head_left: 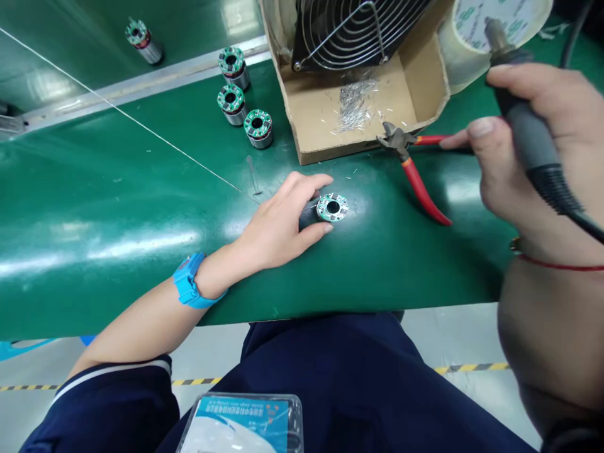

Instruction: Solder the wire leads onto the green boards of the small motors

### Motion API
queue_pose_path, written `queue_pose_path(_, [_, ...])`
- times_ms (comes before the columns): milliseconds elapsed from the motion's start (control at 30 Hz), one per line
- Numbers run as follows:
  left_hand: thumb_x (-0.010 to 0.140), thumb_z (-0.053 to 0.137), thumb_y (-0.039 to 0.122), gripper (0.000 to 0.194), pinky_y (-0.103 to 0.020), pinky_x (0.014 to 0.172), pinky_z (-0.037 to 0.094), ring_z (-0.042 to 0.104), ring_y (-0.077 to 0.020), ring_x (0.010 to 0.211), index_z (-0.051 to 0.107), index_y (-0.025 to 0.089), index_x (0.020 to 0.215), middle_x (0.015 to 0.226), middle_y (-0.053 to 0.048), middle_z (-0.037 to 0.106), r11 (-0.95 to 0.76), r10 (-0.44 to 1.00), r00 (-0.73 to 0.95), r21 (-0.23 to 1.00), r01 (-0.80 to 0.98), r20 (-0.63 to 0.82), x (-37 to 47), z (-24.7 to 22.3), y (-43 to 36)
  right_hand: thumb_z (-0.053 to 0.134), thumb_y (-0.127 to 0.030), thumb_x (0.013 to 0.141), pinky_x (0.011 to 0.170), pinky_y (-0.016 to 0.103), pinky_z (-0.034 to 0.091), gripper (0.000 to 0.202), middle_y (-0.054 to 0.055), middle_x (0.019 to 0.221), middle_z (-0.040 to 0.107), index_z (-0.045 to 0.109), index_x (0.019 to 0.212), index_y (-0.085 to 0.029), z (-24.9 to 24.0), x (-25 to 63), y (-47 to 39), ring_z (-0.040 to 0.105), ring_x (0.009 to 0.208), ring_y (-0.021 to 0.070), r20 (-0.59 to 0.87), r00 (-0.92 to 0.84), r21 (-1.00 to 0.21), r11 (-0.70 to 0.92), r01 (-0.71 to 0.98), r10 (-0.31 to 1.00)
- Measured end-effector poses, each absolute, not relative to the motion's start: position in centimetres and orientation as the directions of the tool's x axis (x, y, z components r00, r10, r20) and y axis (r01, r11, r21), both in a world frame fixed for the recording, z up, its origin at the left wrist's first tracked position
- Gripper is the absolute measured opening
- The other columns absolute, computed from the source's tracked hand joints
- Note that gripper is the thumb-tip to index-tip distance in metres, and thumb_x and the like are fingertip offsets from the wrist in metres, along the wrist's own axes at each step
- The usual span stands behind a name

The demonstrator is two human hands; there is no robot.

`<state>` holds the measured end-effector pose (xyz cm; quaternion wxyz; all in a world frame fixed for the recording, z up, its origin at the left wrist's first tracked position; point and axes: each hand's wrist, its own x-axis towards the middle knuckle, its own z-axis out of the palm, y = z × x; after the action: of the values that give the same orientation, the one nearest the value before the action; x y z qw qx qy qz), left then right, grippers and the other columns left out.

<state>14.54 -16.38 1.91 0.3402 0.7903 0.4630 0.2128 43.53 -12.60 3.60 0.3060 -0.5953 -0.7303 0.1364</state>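
My left hand (283, 220) is closed around a small cylindrical motor (309, 216), tilted so that its ring-shaped green circuit board (333, 207) faces right. A thin pale wire (179, 148) runs from the upper left down to this hand; where it ends is hidden. In my right hand (533, 145), slightly blurred, is a soldering iron (533, 132) with a dark handle and a cable. Its tip points up, in front of the tape roll. One finger of that hand meets a red handle of the diagonal cutters (401, 141), which lie with jaws apart on the green mat.
Three similar motors (258, 129) stand at the back beside a metal rail; another motor (144, 43) is beyond it. A cardboard box (330, 145) holds a fan (358, 31) and cut wire bits (356, 104). A tape roll (457, 56) stands right of it.
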Motion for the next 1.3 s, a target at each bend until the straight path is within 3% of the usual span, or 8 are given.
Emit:
queue_pose_path(100, [0.089,0.067,0.020,0.047,-0.036,0.091,0.052,0.057,-0.0246,0.125,0.048,0.022,0.133,0.135,-0.009,0.057,-0.362,0.860,0.511,0.702,0.613,-0.002,14.9,1.9,-16.4,0.053,-0.046,0.096,0.101,0.041,0.053,0.052,0.015,0.126,0.065,0.050,0.141,-0.019,2.4,43.7,-12.6,0.069,0.115,0.0235,0.324,-0.199,-0.541,0.354,0.762,0.925])
queue_pose_path(233, [0.090,0.065,0.015,0.036,-0.032,0.088,0.051,0.063,-0.0208,0.116,0.052,0.019,0.123,0.126,-0.006,0.064,-0.293,0.871,0.489,0.753,0.589,-0.043,15.3,2.3,-16.4,0.079,-0.067,0.064,0.112,0.061,0.039,0.104,0.026,0.149,0.044,0.040,0.143,-0.013,0.4,44.0,-13.5,0.044,0.141,0.0417,0.206,-0.304,-0.363,0.361,0.859,0.930])
queue_pose_path(333, [0.089,0.066,0.014,0.034,-0.031,0.084,0.051,0.065,-0.0189,0.107,0.050,0.020,0.118,0.116,-0.004,0.067,-0.243,0.898,0.439,0.794,0.558,-0.034,15.4,2.6,-16.6,0.075,-0.046,0.071,0.102,0.058,0.046,0.067,0.018,0.128,0.063,0.054,0.127,-0.016,0.0,44.2,-14.1,0.060,0.119,0.0378,0.113,-0.200,-0.228,0.221,0.948,0.973])
queue_pose_path(433, [0.088,0.071,0.019,0.033,-0.031,0.083,0.050,0.064,-0.0194,0.106,0.050,0.021,0.113,0.110,-0.003,0.066,-0.248,0.909,0.416,0.813,0.527,0.007,15.4,2.8,-16.9,0.064,-0.035,0.074,0.085,0.045,0.053,0.044,0.012,0.105,0.068,0.059,0.114,-0.016,0.2,44.2,-15.0,0.065,0.098,0.0280,0.185,-0.207,-0.262,0.251,0.932,0.961])
queue_pose_path(700, [0.085,0.077,0.030,0.036,-0.029,0.073,0.048,0.064,-0.0183,0.100,0.050,0.021,0.107,0.107,-0.002,0.064,-0.331,0.905,0.417,0.750,0.572,0.082,15.6,3.2,-17.5,0.054,-0.030,0.087,0.076,0.039,0.052,0.037,0.014,0.123,0.068,0.053,0.121,-0.018,2.9,42.4,-17.4,0.064,0.097,0.0269,0.290,-0.609,-0.152,0.664,0.732,0.738])
queue_pose_path(967, [0.087,0.073,0.040,0.036,-0.028,0.067,0.047,0.064,-0.0186,0.091,0.055,0.020,0.111,0.103,-0.004,0.065,-0.440,0.887,0.438,0.554,0.707,0.145,15.4,3.0,-17.6,0.048,-0.035,0.096,0.060,0.034,0.038,0.028,0.003,0.069,0.049,0.062,0.112,-0.017,4.5,41.6,-17.2,0.045,0.068,0.0209,0.276,-0.715,0.051,0.733,0.679,0.643])
queue_pose_path(1167, [0.089,0.071,0.044,0.037,-0.028,0.072,0.052,0.065,-0.0188,0.097,0.057,0.021,0.114,0.106,-0.005,0.066,-0.462,0.886,0.323,0.577,0.673,0.332,13.8,4.0,-15.9,0.052,-0.040,0.096,0.059,0.032,0.034,0.033,0.006,0.073,0.056,0.065,0.109,-0.013,3.9,40.5,-15.8,0.050,0.069,0.0194,0.399,-0.473,0.117,0.468,0.876,0.786])
queue_pose_path(1300, [0.094,0.062,0.053,0.038,-0.031,0.078,0.053,0.064,-0.0176,0.094,0.058,0.024,0.118,0.107,-0.004,0.065,-0.322,0.895,0.040,0.581,0.747,0.444,9.9,4.4,-10.1,0.054,-0.047,0.092,0.063,0.034,0.037,0.045,0.011,0.086,0.065,0.063,0.118,-0.013,3.0,39.7,-13.5,0.058,0.078,0.0257,0.300,-0.259,0.121,0.232,0.965,0.918])
